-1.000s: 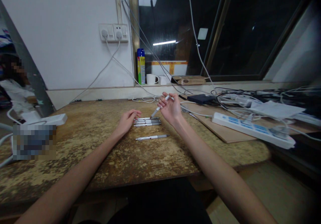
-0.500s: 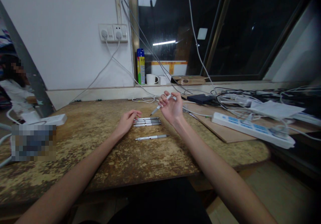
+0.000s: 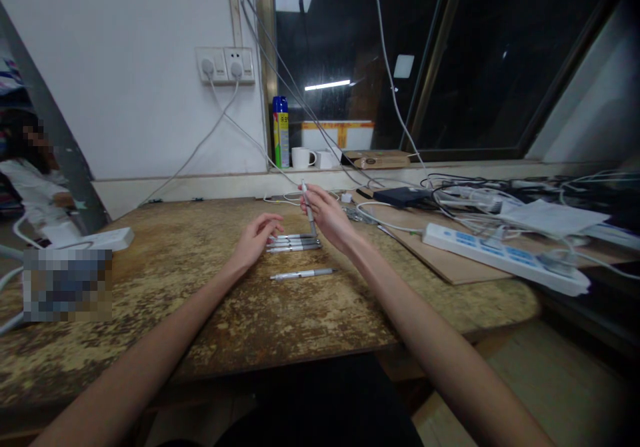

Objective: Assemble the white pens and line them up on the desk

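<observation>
A white and grey pen (image 3: 309, 213) stands nearly upright in the fingers of my right hand (image 3: 330, 219), its lower end by the right ends of a row of pens. That row of similar pens (image 3: 293, 249) lies side by side on the worn wooden table (image 3: 210, 327). At the row's left ends rests my left hand (image 3: 254, 241), fingers loosely bent and apart, holding nothing; whether its fingertips touch the pens I cannot tell. Closer to me, a separate pen (image 3: 303, 274) lies crosswise by itself.
On the right are a white power strip (image 3: 500, 257), a brown board (image 3: 450, 267) and tangled cables. A spray can (image 3: 281, 133) and a white mug (image 3: 303, 158) stand on the window sill. Another power strip (image 3: 113, 239) lies at left, where a person (image 3: 33, 180) sits beyond the table.
My right hand has turned over and moved slightly left, swinging its pen from slanted to nearly upright beside the row. My left hand has hardly moved.
</observation>
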`<action>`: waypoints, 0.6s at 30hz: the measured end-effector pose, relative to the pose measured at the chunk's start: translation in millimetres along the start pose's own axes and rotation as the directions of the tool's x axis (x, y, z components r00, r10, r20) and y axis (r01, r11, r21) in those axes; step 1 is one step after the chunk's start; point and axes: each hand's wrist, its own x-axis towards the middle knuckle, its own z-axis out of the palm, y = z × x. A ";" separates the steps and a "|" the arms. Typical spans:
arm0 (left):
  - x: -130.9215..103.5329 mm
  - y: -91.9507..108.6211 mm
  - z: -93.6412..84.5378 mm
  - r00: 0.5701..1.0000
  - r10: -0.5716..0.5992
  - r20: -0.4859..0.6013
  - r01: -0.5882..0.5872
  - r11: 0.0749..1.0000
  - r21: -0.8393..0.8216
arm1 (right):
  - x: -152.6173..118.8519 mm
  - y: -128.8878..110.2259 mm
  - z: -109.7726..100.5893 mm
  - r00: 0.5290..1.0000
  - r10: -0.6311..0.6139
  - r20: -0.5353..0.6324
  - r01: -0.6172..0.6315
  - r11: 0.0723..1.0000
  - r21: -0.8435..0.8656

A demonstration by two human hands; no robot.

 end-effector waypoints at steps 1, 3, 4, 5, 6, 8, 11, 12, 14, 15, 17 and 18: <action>-0.2 1.8 0.4 1.000 0.009 0.002 -0.009 1.000 -0.020 | -0.8 3.0 -1.2 0.999 -0.003 0.038 0.007 0.997 -0.082; -0.4 5.9 0.8 1.000 0.025 0.004 -0.025 0.998 -0.061 | -3.1 8.9 -3.6 0.993 -0.005 0.122 0.032 0.973 -0.227; -0.6 7.8 0.9 0.999 0.033 0.002 -0.033 0.997 -0.072 | -4.5 11.6 -4.3 0.986 -0.011 0.164 0.059 0.956 -0.288; -0.7 9.5 0.8 0.999 0.041 0.000 -0.041 0.997 -0.073 | -6.1 14.0 -4.5 0.977 -0.017 0.214 0.090 0.937 -0.338; -0.9 10.8 0.5 0.999 0.047 0.002 -0.047 0.997 -0.063 | -7.8 15.9 -4.2 0.963 -0.018 0.269 0.122 0.919 -0.376; -1.0 11.9 -0.5 0.999 0.046 0.026 -0.045 0.998 -0.036 | -10.6 18.3 -3.2 0.929 -0.006 0.370 0.175 0.888 -0.426; -0.6 10.1 -2.7 0.998 0.004 0.064 -0.002 1.000 -0.027 | -11.2 20.1 -4.8 0.911 0.012 0.413 0.216 0.838 -0.501; -0.3 9.0 -3.4 0.998 -0.018 0.052 0.020 0.999 -0.036 | -10.2 20.5 -7.3 0.922 0.008 0.388 0.217 0.818 -0.532; 0.2 7.0 -5.0 0.998 -0.067 -0.001 0.066 0.996 -0.061 | -7.3 21.2 -15.5 0.953 0.007 0.303 0.180 0.793 -0.582; 0.4 6.4 -5.7 0.995 -0.091 -0.031 0.089 0.993 -0.079 | -6.1 21.3 -21.0 0.966 0.039 0.254 0.124 0.797 -0.591; 0.2 6.4 -6.8 0.988 -0.134 -0.077 0.125 0.985 -0.116 | -5.2 20.7 -32.9 0.979 0.106 0.175 0.016 0.811 -0.584; -0.1 7.0 -7.1 0.984 -0.152 -0.089 0.139 0.982 -0.130 | -5.9 19.8 -38.8 0.979 0.127 0.158 -0.012 0.814 -0.581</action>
